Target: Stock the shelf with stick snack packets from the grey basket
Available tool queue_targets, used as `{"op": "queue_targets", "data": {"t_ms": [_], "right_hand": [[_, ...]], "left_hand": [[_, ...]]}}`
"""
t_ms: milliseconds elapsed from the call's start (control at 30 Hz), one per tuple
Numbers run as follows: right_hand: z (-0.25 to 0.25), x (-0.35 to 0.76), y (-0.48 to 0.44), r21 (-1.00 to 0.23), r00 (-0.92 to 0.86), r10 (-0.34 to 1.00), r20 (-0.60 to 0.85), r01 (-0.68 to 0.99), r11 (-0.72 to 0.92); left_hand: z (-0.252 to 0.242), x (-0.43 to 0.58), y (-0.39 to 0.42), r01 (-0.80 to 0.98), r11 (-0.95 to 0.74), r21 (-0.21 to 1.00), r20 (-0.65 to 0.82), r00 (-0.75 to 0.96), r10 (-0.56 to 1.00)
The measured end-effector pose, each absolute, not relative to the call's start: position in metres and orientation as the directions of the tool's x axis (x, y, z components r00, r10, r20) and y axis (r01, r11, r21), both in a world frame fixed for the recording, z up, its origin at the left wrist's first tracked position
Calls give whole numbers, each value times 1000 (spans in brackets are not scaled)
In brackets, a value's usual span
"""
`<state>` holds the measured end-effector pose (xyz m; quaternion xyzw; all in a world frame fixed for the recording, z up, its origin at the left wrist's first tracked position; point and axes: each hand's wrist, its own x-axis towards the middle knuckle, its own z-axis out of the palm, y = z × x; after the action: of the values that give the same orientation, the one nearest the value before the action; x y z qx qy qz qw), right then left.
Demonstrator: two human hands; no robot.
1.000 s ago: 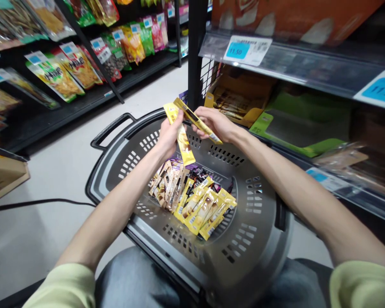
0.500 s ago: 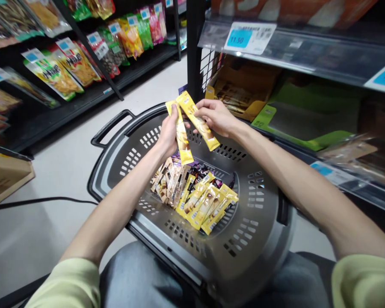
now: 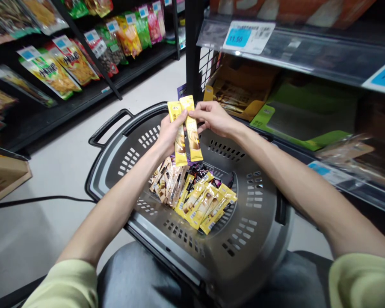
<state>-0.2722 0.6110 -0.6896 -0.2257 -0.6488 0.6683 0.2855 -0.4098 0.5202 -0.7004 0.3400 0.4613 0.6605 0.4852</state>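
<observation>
Two yellow sachets are held side by side, upright, above the far part of a grey basket [image 3: 115, 171]. My left hand [image 3: 170, 133] grips the left yellow sachet [image 3: 180, 147], its thumb reaching to the edge of the other one. The fingertips of my right hand [image 3: 213, 117] pinch the right yellow sachet [image 3: 193, 139] at its right edge. In the basket below lie several yellow sachets [image 3: 202, 205], with beige-brown sachets [image 3: 171, 182] on their left and dark purple ones [image 3: 200, 171] behind, partly hidden.
Shelf boxes stand at the right, a yellow-edged one [image 3: 252, 109] with sachets and a green one [image 3: 311, 107]. Bagged snacks [image 3: 53, 75] fill a black rack at the left. A cardboard box [image 3: 6, 175] and a black cable [image 3: 45, 198] are on the floor.
The right sachet has swung from a slant to nearly upright, now next to the left one. My left thumb has shifted across towards it.
</observation>
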Motion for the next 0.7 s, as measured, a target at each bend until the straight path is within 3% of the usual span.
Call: {"op": "queue_targets", "data": {"t_ms": [167, 400, 700], "right_hand": [[-689, -272, 612, -996, -752, 657, 58, -91, -16], [-687, -268, 608, -991, -821, 562, 105, -38, 131], [-691, -269, 608, -989, -787, 603, 128, -57, 135]], "left_hand": [[-701, -409, 520, -314, -103, 944, 6, -295, 955], [-698, -409, 519, -340, -109, 934, 10, -282, 960], [-701, -410, 521, -324, -127, 937, 18, -321, 947]]}}
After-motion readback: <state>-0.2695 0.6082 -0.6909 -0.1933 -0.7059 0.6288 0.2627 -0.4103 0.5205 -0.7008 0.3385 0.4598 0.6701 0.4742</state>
